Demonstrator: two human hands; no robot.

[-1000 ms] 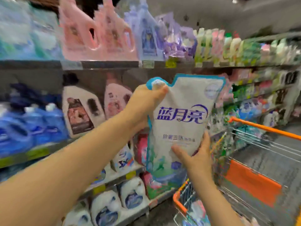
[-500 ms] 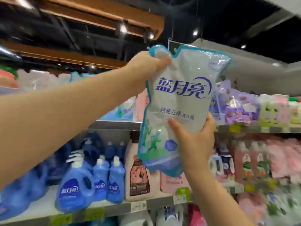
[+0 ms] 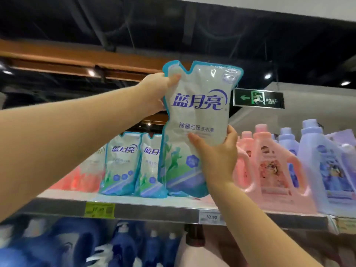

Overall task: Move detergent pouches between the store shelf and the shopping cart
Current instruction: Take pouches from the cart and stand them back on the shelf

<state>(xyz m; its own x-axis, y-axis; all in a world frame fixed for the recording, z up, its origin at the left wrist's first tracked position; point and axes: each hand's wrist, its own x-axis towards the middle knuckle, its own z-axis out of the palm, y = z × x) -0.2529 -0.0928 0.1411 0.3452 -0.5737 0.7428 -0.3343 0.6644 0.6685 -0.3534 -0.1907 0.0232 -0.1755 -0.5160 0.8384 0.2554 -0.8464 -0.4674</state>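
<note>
1. Lifting is what has just changed: a second ago the white-and-teal plastic detergent pouch [image 3: 198,116] hung low beside an orange wire cart. Now it stands high in the centre of the frame, and the cart is out of view.
2. The left grip [image 3: 156,91] pinches the pouch's upper left corner, thumb on the front. The right grip [image 3: 215,157] grasps its lower right edge, fingers curled round it.
3. The pouch is upright, its base level with the grey metal top shelf [image 3: 154,211], just right of two matching pouches [image 3: 121,160] standing there. Whether it already touches the shelf board cannot be told.
4. Pink handled plastic jugs [image 3: 269,164] stand at right of frame, leaving a gap behind the right grip.
5. This looks like a cart-to-shelf return that is nearly done. What remains is setting the base down in that gap and letting go.
</note>
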